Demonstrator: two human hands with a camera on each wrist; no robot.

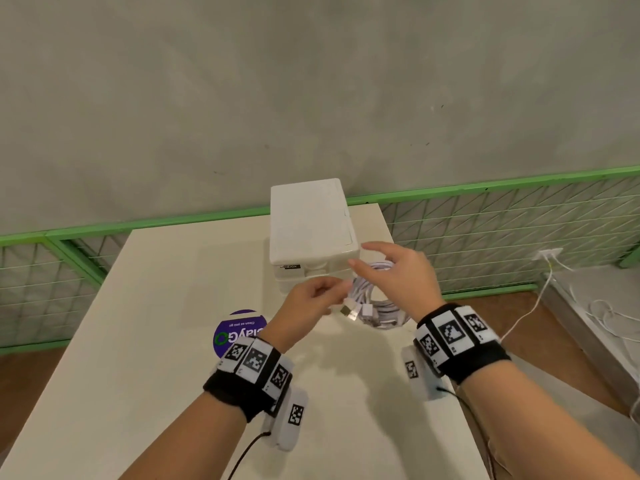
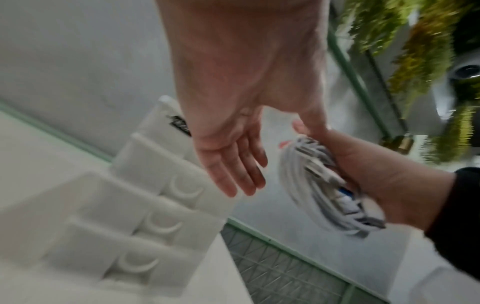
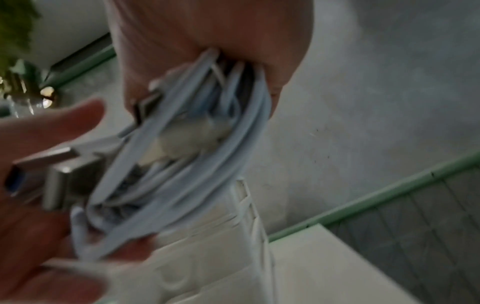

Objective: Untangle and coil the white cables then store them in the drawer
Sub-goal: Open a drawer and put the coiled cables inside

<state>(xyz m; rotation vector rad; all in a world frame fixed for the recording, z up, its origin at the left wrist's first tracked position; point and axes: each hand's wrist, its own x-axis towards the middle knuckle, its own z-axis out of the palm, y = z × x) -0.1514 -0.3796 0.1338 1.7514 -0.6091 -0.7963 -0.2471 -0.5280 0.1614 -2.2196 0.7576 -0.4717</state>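
A coil of white cables (image 1: 381, 306) (image 2: 311, 185) (image 3: 194, 133) hangs above the table in front of the white drawer unit (image 1: 308, 220) (image 2: 155, 185) (image 3: 221, 257). My right hand (image 1: 391, 271) (image 2: 376, 185) (image 3: 207, 30) grips the coil from above, with index finger and thumb stretched out. My left hand (image 1: 334, 289) (image 2: 233, 164) (image 3: 39, 236) is beside the coil with straight fingers; the coil's lower loops and metal USB plugs (image 1: 349, 311) (image 3: 59, 176) rest against it. All drawer fronts that show look pushed in.
The white table (image 1: 138, 341) bears a round purple sticker (image 1: 239, 332). A green-framed mesh fence (image 1: 485, 230) and a grey wall run behind it. At right, a socket (image 1: 549, 254) with a white lead and loose cables (image 1: 606, 313) lie off the table.
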